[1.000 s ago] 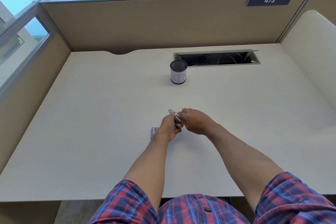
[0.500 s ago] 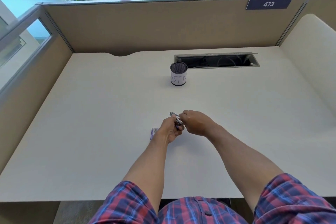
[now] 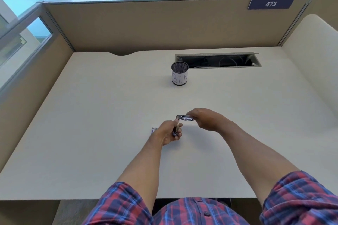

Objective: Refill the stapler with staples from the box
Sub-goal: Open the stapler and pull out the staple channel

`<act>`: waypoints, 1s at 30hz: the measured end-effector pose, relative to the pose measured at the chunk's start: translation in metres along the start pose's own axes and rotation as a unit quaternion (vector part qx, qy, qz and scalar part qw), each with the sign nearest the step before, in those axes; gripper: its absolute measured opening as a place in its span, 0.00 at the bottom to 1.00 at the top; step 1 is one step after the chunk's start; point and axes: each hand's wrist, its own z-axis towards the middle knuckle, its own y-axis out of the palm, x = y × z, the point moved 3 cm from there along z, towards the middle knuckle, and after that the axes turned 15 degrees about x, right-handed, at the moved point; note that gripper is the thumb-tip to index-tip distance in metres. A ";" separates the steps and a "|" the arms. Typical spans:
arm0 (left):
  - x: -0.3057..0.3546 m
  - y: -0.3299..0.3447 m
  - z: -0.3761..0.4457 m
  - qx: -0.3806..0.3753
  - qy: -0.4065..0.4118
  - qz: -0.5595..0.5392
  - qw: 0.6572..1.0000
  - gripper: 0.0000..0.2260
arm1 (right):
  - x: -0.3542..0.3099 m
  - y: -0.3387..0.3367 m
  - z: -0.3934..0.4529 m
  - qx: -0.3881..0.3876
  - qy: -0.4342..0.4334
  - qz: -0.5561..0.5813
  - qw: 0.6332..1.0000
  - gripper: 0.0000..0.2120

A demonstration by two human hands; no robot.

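1. The left hand (image 3: 169, 133) grips the stapler (image 3: 180, 122) base; the right hand (image 3: 205, 118) pinches its top arm.
2. Closed half a second ago, the stapler now stands hinged open, ready for loading.
3. The staple box (image 3: 154, 130) lies just left of the stapler.

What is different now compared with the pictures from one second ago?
The stapler has been swung open: the right hand pulled its top arm out to the right, while the left hand keeps gripping the other half, now pointing toward the person. Before, both hands held it folded together. The staple box beside the left hand and the mesh cup stayed in place.
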 end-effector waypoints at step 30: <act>0.002 0.000 0.001 -0.074 -0.131 -0.168 0.974 0.11 | -0.046 -0.031 0.004 0.270 -0.153 0.013 0.951 0.06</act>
